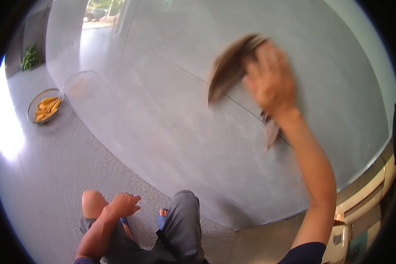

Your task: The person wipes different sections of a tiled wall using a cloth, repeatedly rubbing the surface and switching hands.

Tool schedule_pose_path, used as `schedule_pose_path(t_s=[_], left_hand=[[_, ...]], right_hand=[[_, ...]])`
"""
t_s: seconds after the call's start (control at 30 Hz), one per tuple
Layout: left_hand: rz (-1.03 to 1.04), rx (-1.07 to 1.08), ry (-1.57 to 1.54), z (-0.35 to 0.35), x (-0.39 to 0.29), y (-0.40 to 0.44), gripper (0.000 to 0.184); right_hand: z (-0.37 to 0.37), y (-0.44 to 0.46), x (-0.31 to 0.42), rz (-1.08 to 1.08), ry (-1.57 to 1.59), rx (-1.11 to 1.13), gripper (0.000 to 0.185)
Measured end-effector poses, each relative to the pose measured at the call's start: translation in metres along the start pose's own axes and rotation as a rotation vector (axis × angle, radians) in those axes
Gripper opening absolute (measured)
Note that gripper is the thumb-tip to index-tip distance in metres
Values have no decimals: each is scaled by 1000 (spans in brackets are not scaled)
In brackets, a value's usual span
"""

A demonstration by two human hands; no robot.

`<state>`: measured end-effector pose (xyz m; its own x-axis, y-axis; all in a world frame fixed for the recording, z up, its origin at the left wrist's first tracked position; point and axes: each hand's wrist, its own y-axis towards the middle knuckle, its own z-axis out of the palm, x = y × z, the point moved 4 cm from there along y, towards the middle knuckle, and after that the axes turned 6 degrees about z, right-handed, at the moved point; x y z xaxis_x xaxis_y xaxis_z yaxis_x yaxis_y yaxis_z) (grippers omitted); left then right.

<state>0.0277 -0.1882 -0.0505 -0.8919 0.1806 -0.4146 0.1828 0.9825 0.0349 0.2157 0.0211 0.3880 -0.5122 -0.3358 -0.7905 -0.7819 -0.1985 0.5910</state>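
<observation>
My right hand [270, 81] presses a brown-grey cloth [229, 70] against a large glossy grey panel [185, 119]. The hand and cloth are smeared by motion. One part of the cloth fans out to the left of the fingers, and a loose end hangs below the wrist. A thin dark seam runs across the panel behind them. Down by my bare knee, my left hand [124, 204] is loosely closed, with nothing visible in it. It is well apart from the cloth and panel.
On the grey floor [53, 176] at left stands a clear bowl [29, 115] of yellow-orange pieces, mirrored in the panel. A green plant [30, 57] is beyond it. Pale wooden furniture [361, 193] stands at lower right. My legs and blue sandals are at the bottom.
</observation>
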Motion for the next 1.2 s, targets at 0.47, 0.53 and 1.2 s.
schedule_pose_path(t_s=[0.47,0.53,1.2], left_hand=[[-131,36,-29,-6,6,-7,38],[-130,13,-36,-5,5,-8,38],[-95,-2,-80,-5,2,-8,34]], right_hand=[[92,14,176,-40,241,196,59],[95,-28,217,-208,285,269,52],[89,20,188,-5,341,-34,24]])
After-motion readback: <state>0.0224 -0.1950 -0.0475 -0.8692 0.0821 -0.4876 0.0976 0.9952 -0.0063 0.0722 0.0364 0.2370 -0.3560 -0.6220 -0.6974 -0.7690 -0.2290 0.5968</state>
